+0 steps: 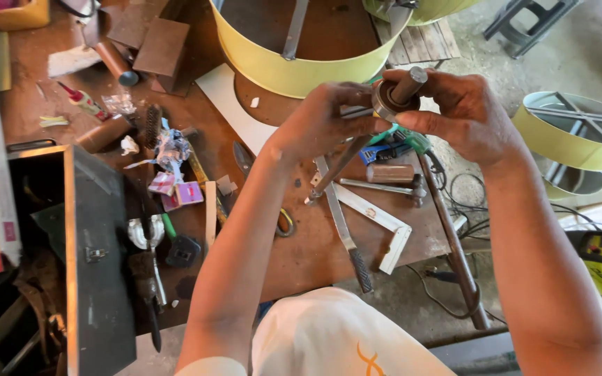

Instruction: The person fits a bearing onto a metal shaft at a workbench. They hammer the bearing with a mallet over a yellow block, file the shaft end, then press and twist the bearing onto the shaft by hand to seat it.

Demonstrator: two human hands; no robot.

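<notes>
Here, held up above the rusty workbench (315,257), just in front of the yellow drum (294,73): a round steel bearing (391,103) with a short grey metal shaft (408,85) standing through its bore, tilted up and away. Clamped on the bearing's outer ring from the right by the right hand (465,115), thumb underneath and fingers curled over the top; pinched from the left by the left hand (325,122), fingertips touching the ring's near edge, so both hands together on the one piece with no gap between. Likely dense and heavy for its bulk, fully rigid, no give anywhere; smooth machined faces, probably greasy, so slippery under bare skin. Best gripped around the outer ring, where the broad rim gives purchase, rather than on the thin shaft, which could slide or turn in the bore. Not fragile to squeeze, though a drop onto the bench could nick the race. Below the bearing, lying flat on the bench: a hammer (384,186), a steel try square (377,223), a long file with a knurled handle (346,233). Left of the bearing, well apart: a wire brush (152,125), scraps of coloured packaging (175,191), an open dark metal box (85,257).
</notes>
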